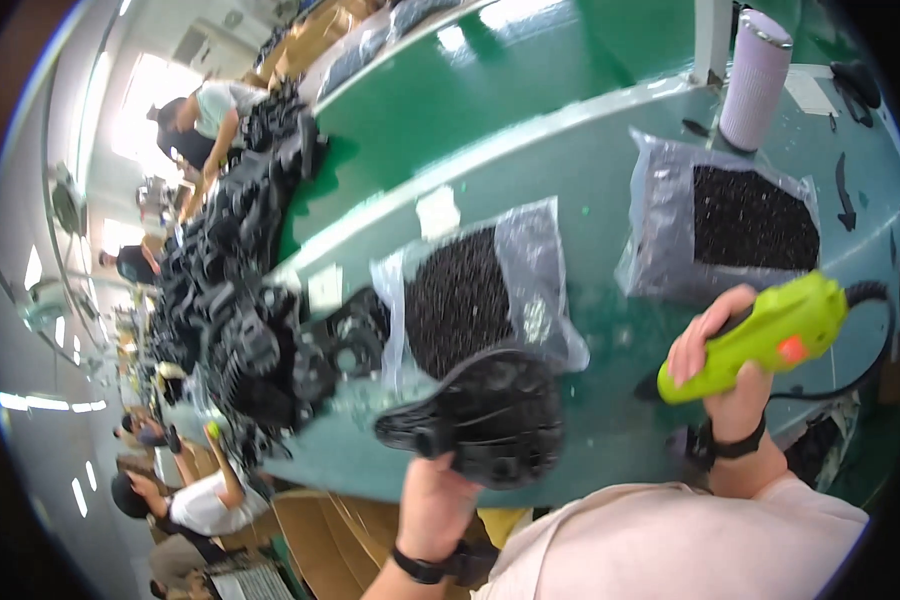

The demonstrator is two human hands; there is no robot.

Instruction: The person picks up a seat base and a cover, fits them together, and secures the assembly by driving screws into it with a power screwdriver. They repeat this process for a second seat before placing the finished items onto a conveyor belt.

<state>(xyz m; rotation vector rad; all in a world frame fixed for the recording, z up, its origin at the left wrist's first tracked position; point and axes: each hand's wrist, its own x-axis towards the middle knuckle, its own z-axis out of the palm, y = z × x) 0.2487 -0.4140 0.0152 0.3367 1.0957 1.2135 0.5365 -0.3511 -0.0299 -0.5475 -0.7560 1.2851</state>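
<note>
My left hand (438, 495) is closed on a black plastic bicycle saddle base (485, 420), its narrow end to the left and its broad ribbed end to the right. It is raised over the table's near edge. My right hand (708, 345) grips a lime-green corded hand tool (770, 335) with an orange button; a dark tip shows at its left end, apart from the saddle base. Just beyond the saddle base lies an opened clear bag (542, 260) with many small black pieces (457, 300) in it. Another such bag (660, 215) lies beyond the tool.
Heaped black plastic parts (240, 340) cover the table's left side. A lilac tumbler (755, 85) stands at the far right, near a white post (711, 40). The tool's black cord (875, 370) loops at right. Cardboard (325, 540) is below the table edge. Other people work at left.
</note>
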